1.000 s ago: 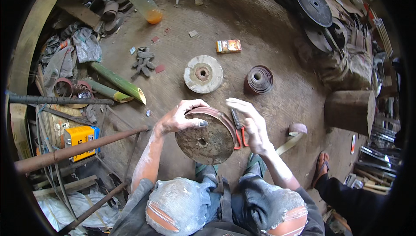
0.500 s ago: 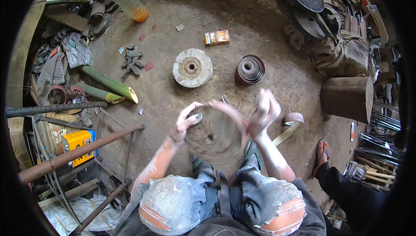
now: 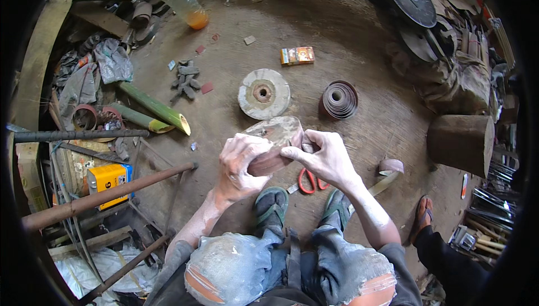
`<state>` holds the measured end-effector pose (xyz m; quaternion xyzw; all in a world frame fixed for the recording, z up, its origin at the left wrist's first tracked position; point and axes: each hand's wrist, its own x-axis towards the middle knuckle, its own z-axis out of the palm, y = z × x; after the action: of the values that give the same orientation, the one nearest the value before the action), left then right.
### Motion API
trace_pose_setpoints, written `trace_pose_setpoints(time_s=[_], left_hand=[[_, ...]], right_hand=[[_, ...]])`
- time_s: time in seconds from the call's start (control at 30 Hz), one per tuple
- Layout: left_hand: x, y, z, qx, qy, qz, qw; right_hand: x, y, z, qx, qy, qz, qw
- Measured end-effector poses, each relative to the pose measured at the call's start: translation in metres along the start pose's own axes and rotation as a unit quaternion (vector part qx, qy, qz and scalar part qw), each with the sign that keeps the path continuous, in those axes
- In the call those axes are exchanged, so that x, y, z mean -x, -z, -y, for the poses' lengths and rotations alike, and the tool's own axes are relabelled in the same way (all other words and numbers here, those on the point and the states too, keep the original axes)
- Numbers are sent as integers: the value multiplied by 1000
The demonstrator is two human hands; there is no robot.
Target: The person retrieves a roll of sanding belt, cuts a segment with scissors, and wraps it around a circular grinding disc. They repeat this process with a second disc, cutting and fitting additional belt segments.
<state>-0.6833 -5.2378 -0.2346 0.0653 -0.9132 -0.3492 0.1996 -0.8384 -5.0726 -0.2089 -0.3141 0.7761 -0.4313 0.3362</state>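
Wheel [image 3: 283,128] and hands were together above the floor [image 3: 224,42], ahead of the person's sandals [image 3: 273,211], with the wheel tilted so that its reddish-brown rim [image 3: 269,163] faced the person. The left hand [image 3: 238,163] was wrapped around the wheel's left side, its fingers grasping it, the thumb low by the rim. The right hand [image 3: 325,157] was at the right side, its thumb touching the rim and its fingers bent beside the edge; whether they pinched anything there, I could not tell. Red-handled scissors [image 3: 306,181] lay on the floor below the right hand, partly hidden by it. Beyond the wheel lay a pale disc [image 3: 264,106] with a hole in its middle, and to the right of that a brown roll [image 3: 339,101] stood on end, apart from it. A small box [image 3: 297,55] lay farther off, between and beyond these two. Right of the right forearm, a loose strip [image 3: 384,183] ended in a curl, near a co-worker's foot [image 3: 423,213]. Cut bamboo [image 3: 154,106] lay well to the left.
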Motion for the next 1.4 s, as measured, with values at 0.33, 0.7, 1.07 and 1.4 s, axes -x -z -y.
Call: trace_pose_setpoints(time_s=[0.33, 0.7, 1.07, 1.4], left_hand=[[-15, 39, -43, -227, 25, 95, 969], [11, 67, -8, -25, 89, 23, 995], [29, -5, 13, -87, 48, 97, 990], [32, -26, 40, -142, 14, 150, 978]], right_hand=[[17, -22, 12, -41, 124, 23, 991], [71, -4, -21, -97, -114, -55, 987], [16, -36, -21, -6, -95, 84, 992], [3, -85, -65, -182, -94, 148, 967]])
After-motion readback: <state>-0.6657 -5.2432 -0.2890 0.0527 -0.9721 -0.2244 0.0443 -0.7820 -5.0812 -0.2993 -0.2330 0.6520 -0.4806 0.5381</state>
